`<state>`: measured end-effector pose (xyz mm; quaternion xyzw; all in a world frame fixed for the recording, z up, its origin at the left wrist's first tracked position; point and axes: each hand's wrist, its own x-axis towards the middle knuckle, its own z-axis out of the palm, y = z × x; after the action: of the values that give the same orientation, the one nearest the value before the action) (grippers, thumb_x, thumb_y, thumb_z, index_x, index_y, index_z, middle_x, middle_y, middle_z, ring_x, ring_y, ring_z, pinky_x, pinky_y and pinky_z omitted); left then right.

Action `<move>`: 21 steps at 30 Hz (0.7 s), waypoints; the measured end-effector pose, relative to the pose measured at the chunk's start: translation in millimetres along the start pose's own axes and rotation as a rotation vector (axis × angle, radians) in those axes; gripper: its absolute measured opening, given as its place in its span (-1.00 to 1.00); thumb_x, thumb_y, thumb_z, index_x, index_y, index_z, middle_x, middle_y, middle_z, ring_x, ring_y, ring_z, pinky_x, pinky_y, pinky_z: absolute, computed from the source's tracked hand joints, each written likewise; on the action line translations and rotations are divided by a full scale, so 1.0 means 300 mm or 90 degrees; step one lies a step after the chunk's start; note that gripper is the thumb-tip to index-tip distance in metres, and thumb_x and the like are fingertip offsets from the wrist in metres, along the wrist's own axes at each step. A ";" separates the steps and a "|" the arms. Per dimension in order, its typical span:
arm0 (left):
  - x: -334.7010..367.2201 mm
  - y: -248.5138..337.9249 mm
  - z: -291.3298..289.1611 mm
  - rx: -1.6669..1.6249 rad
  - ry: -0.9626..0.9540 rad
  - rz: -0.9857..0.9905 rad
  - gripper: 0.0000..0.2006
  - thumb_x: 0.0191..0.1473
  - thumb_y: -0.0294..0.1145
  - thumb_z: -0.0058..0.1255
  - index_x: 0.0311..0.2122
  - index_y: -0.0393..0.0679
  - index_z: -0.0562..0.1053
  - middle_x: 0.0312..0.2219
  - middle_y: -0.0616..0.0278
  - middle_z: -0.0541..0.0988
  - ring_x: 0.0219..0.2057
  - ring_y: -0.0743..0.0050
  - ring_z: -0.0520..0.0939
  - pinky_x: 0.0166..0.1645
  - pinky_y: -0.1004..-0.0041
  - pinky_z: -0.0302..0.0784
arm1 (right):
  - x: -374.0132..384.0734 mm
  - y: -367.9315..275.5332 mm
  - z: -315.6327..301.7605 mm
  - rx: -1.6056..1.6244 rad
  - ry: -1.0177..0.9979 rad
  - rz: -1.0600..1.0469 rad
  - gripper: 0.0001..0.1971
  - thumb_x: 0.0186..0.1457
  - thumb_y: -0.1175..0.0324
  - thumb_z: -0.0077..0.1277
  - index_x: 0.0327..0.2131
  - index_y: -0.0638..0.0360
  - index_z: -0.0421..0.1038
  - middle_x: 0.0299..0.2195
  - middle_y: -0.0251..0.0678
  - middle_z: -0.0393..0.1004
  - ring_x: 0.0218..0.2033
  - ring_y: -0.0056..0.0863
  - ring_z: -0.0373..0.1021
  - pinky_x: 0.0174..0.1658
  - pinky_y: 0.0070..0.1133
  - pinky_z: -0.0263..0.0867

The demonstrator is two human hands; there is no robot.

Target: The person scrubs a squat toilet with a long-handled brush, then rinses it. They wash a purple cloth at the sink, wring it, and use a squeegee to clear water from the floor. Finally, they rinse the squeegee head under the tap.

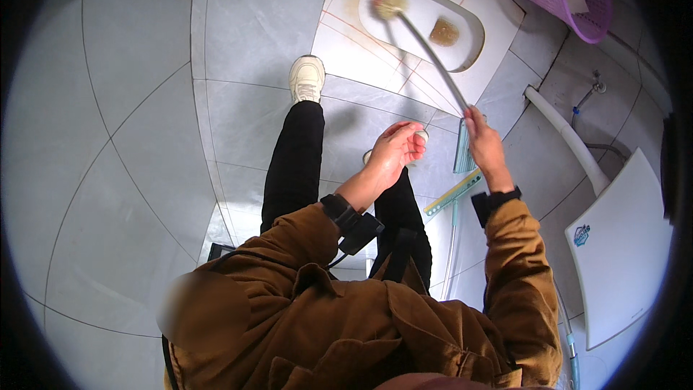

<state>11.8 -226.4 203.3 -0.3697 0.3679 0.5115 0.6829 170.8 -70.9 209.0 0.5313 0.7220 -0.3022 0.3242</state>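
Observation:
My right hand (486, 143) is wrapped round the upper end of the grey handle (437, 62) of a long toilet brush. Its round, pale brush head (390, 3) is smeared by motion and rests in the far left end of the white squat toilet (462, 16). In the toilet's basin lies a brownish patch (444, 32) at the drain. My left hand (393, 152) hangs in front of my right leg with its fingers curled in. A small pale patch shows at its fingertips; whether it is held or part of my shoe behind, I cannot tell.
A purple plastic basket (595, 7) stands at the far right. Below it are a white pipe (570, 137) and a wall tap (598, 85). A white panel (624, 260) is at the right. A green squeegee-like tool (453, 193) lies beside my right leg; my left shoe (307, 78) is near the toilet.

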 end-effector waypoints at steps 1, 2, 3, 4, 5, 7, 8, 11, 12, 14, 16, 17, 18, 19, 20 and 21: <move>-0.001 0.001 0.000 0.002 0.000 0.001 -0.82 0.09 -0.34 -0.10 -0.24 -0.19 0.38 -0.52 0.27 0.47 -0.47 0.48 0.48 -0.32 0.48 0.40 | 0.032 -0.042 0.023 0.004 -0.012 -0.017 -0.62 0.19 0.10 -0.31 0.03 -0.03 0.21 -0.32 -0.01 0.46 -0.25 -0.03 0.38 -0.20 -0.28 0.29; -0.002 0.001 -0.001 0.005 -0.006 0.005 -0.82 0.09 -0.33 -0.10 -0.24 -0.19 0.38 -0.52 0.27 0.47 -0.47 0.48 0.48 -0.32 0.48 0.40 | 0.057 -0.066 0.051 0.023 -0.002 -0.062 -0.62 0.19 0.09 -0.32 0.02 -0.03 0.22 -0.33 0.01 0.46 -0.26 -0.02 0.38 -0.20 -0.27 0.28; -0.002 0.002 -0.001 0.011 0.001 0.001 -0.82 0.09 -0.33 -0.10 -0.24 -0.19 0.38 -0.52 0.27 0.47 -0.47 0.48 0.48 -0.31 0.48 0.39 | 0.081 -0.071 0.074 0.023 -0.019 -0.053 -0.61 0.19 0.07 -0.35 0.01 -0.03 0.23 -0.31 0.00 0.45 -0.25 -0.01 0.37 -0.18 -0.27 0.28; -0.003 0.003 -0.001 0.014 0.003 0.000 -0.82 0.09 -0.33 -0.11 -0.24 -0.19 0.38 -0.51 0.27 0.47 -0.47 0.48 0.48 -0.31 0.48 0.39 | 0.091 -0.050 0.089 0.030 -0.023 -0.013 -0.61 0.19 0.07 -0.35 0.01 -0.03 0.23 -0.29 -0.01 0.45 -0.24 -0.02 0.37 -0.18 -0.28 0.28; -0.004 0.003 -0.001 0.014 0.008 0.000 -0.82 0.09 -0.33 -0.11 -0.24 -0.19 0.38 -0.51 0.27 0.47 -0.46 0.48 0.48 -0.31 0.48 0.39 | 0.093 -0.008 0.096 0.053 -0.020 -0.014 -0.61 0.19 0.07 -0.35 0.01 -0.03 0.23 -0.28 -0.01 0.45 -0.23 -0.03 0.37 -0.17 -0.29 0.28; -0.005 0.004 0.000 0.007 0.008 -0.006 -0.82 0.09 -0.33 -0.11 -0.24 -0.19 0.38 -0.51 0.26 0.47 -0.47 0.48 0.48 -0.31 0.48 0.39 | 0.077 0.113 0.081 0.021 -0.023 0.051 -0.63 0.19 0.10 -0.33 0.01 -0.02 0.23 -0.22 -0.05 0.43 -0.18 -0.07 0.35 -0.14 -0.33 0.27; -0.004 0.004 0.002 0.003 0.007 -0.006 -0.82 0.09 -0.33 -0.11 -0.24 -0.19 0.38 -0.51 0.26 0.47 -0.47 0.47 0.48 -0.31 0.48 0.39 | 0.059 0.175 0.069 0.028 -0.025 0.068 -0.63 0.19 0.11 -0.32 0.00 -0.01 0.24 -0.22 -0.06 0.43 -0.17 -0.08 0.35 -0.14 -0.34 0.27; 0.000 0.008 0.007 0.007 -0.004 -0.003 -0.82 0.08 -0.34 -0.11 -0.24 -0.19 0.38 -0.52 0.26 0.47 -0.46 0.47 0.48 -0.31 0.48 0.39 | -0.011 0.300 0.016 0.039 -0.011 0.138 -0.64 0.19 0.12 -0.31 -0.01 -0.01 0.26 -0.21 -0.06 0.43 -0.17 -0.09 0.36 -0.14 -0.35 0.28; 0.001 0.009 0.008 0.011 0.002 -0.002 -0.82 0.08 -0.34 -0.11 -0.24 -0.20 0.38 -0.52 0.26 0.47 -0.47 0.47 0.48 -0.31 0.48 0.39 | -0.030 0.306 -0.002 0.043 -0.003 0.170 -0.64 0.19 0.12 -0.30 -0.01 -0.01 0.26 -0.22 -0.06 0.43 -0.18 -0.09 0.36 -0.15 -0.35 0.28; 0.003 0.009 0.011 0.012 0.009 0.001 -0.81 0.08 -0.34 -0.10 -0.24 -0.20 0.38 -0.51 0.25 0.47 -0.47 0.47 0.48 -0.31 0.47 0.39 | -0.050 0.263 -0.030 0.026 0.035 0.105 -0.64 0.18 0.12 -0.29 -0.02 0.01 0.26 -0.24 -0.05 0.44 -0.20 -0.07 0.36 -0.16 -0.34 0.28; 0.005 0.007 0.012 0.007 0.005 0.005 -0.84 0.05 -0.32 -0.06 -0.28 -0.15 0.40 -0.54 0.29 0.48 -0.48 0.51 0.49 -0.33 0.49 0.40 | -0.053 0.165 -0.042 0.027 0.047 0.054 -0.64 0.18 0.11 -0.29 -0.02 0.01 0.26 -0.27 -0.05 0.45 -0.22 -0.05 0.37 -0.17 -0.32 0.28; 0.006 0.006 0.011 0.009 0.006 -0.001 -0.85 0.04 -0.31 -0.03 -0.30 -0.13 0.42 -0.55 0.30 0.48 -0.49 0.53 0.49 -0.34 0.50 0.40 | -0.034 0.108 -0.040 0.033 0.038 0.034 -0.63 0.18 0.11 -0.30 -0.02 0.02 0.26 -0.28 -0.04 0.45 -0.23 -0.04 0.37 -0.17 -0.30 0.29; 0.007 0.004 0.010 0.009 0.005 0.004 -0.84 0.05 -0.32 -0.05 -0.28 -0.14 0.40 -0.54 0.29 0.47 -0.48 0.51 0.48 -0.33 0.50 0.40 | -0.009 0.052 -0.031 0.040 0.030 0.016 -0.63 0.18 0.10 -0.30 -0.02 0.02 0.26 -0.29 -0.04 0.45 -0.24 -0.03 0.38 -0.17 -0.29 0.29; 0.009 0.002 0.009 0.012 0.006 0.002 -0.82 0.06 -0.33 -0.07 -0.26 -0.16 0.39 -0.53 0.28 0.46 -0.47 0.49 0.48 -0.32 0.50 0.39 | 0.020 0.000 -0.007 0.028 0.022 -0.007 -0.62 0.18 0.09 -0.32 -0.01 0.01 0.25 -0.31 -0.04 0.46 -0.25 -0.03 0.38 -0.18 -0.27 0.29; 0.009 0.000 0.008 0.015 0.010 0.000 -0.81 0.08 -0.33 -0.09 -0.23 -0.18 0.38 -0.52 0.26 0.45 -0.46 0.46 0.47 -0.31 0.49 0.39 | 0.050 -0.035 0.016 0.024 0.027 -0.053 -0.61 0.18 0.07 -0.33 -0.01 0.00 0.24 -0.32 -0.03 0.46 -0.26 -0.02 0.38 -0.19 -0.26 0.29; 0.011 -0.001 0.006 0.018 0.009 0.001 -0.81 0.07 -0.33 -0.09 -0.24 -0.17 0.38 -0.52 0.27 0.45 -0.46 0.46 0.46 -0.30 0.51 0.38 | 0.078 -0.053 0.043 0.012 -0.001 -0.027 -0.61 0.18 0.07 -0.34 0.00 -0.01 0.23 -0.32 -0.03 0.46 -0.26 -0.01 0.38 -0.19 -0.25 0.28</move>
<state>13.1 -223.4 201.3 -0.3633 0.3801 0.5042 0.6850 152.0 -71.7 184.1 0.5186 0.7301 -0.3159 0.3133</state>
